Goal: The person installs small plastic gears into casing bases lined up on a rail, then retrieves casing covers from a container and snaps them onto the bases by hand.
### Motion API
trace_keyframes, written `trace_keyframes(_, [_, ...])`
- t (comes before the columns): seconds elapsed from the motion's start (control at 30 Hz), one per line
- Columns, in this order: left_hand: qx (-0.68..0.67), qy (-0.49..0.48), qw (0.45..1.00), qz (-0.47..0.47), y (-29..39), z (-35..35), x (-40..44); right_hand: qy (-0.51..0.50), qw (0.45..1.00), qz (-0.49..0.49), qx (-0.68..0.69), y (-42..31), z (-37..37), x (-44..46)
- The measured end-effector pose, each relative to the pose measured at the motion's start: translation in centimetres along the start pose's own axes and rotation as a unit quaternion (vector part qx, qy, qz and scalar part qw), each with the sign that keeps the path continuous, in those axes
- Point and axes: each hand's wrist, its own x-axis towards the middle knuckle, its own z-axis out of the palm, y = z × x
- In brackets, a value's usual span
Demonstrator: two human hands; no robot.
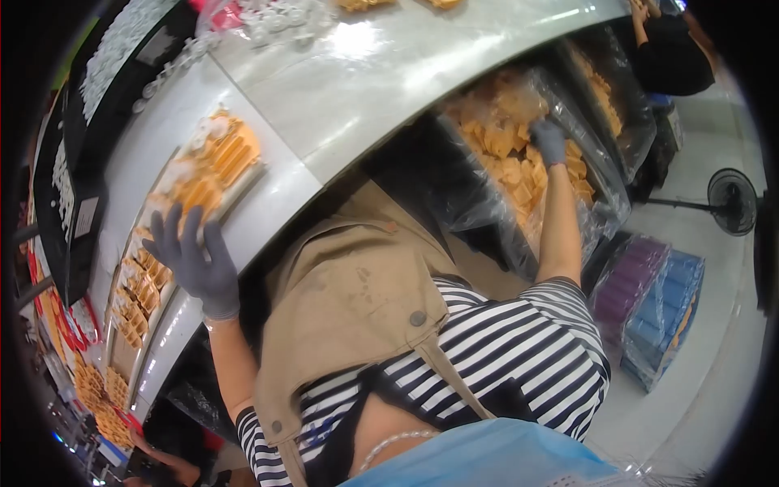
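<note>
My left hand point(193, 258), in a grey glove, is held with its fingers spread over the near edge of the metal table point(280, 122). Just beyond its fingertips, orange plastic parts point(227, 158) rest on a narrow strip, with small whitish pieces among them. My right hand point(548, 141), also gloved in grey, reaches into a bin lined with clear plastic point(600, 191). Many flat orange parts point(511, 166) fill that bin. The right fingers are partly hidden among the parts, and whether they hold one cannot be made out.
Black bins of white pieces point(122, 57) stand at the upper left. More orange parts point(138, 296) line the strip at left. Another lined bin point(596, 81) is beyond mine. Wrapped purple and blue items point(649, 300) and a fan point(730, 201) are at right. People work at top right and bottom left.
</note>
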Motion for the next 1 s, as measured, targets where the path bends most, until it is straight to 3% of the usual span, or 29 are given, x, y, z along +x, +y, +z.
trace_keyframes(0.03, [-0.007, -0.004, 1.000, 0.008, 0.2, 0.3, 0.3, -0.121, 0.978, 0.059, 0.158, 0.2, 3.0, -2.6])
trace_keyframes(0.1, [0.006, -0.008, 1.000, 0.022, 0.6, 1.0, 1.0, -0.206, 0.916, 0.191, 0.285, -1.4, 4.5, -6.6])
trace_keyframes(0.17, [0.023, -0.014, 0.999, 0.026, 1.3, 1.6, 1.6, -0.201, 0.900, 0.316, 0.225, -3.2, 5.3, -8.2])
trace_keyframes(0.27, [-0.005, 0.001, 0.999, 0.033, 2.5, 2.3, 2.6, -0.098, 0.941, 0.310, 0.088, -6.9, 2.3, -7.9])
trace_keyframes(0.3, [-0.001, 0.000, 0.999, 0.035, 2.8, 2.5, 2.8, -0.137, 0.925, 0.314, 0.163, -7.2, 1.4, -7.0])
trace_keyframes(0.4, [0.010, -0.003, 0.999, 0.045, 3.9, 3.1, 3.3, -0.269, 0.887, 0.318, 0.199, -9.7, -2.8, -4.2])
trace_keyframes(0.6, [0.016, -0.003, 0.998, 0.056, 4.6, 3.9, 3.2, -0.327, 0.910, 0.241, 0.085, -11.2, -0.1, -3.2])
trace_keyframes(0.7, [0.024, -0.009, 0.997, 0.067, 5.2, 3.8, 3.5, -0.430, 0.840, 0.204, 0.261, -8.6, 0.1, -2.3])
trace_keyframes(0.8, [0.023, -0.011, 0.997, 0.072, 6.2, 3.5, 3.9, -0.405, 0.836, 0.211, 0.306, -9.2, -0.9, -4.5])
trace_keyframes(0.93, [0.022, -0.012, 0.997, 0.079, 7.4, 3.7, 3.8, -0.352, 0.899, 0.206, 0.159, -13.8, -2.9, -8.4])
trace_keyframes(0.97, [0.022, -0.012, 0.996, 0.081, 7.8, 3.9, 3.8, -0.377, 0.859, 0.269, 0.216, -14.1, -3.3, -7.6])
trace_keyframes(1.0, [0.023, -0.016, 0.996, 0.085, 8.2, 3.9, 3.8, -0.366, 0.863, 0.269, 0.219, -13.7, -2.2, -7.6])
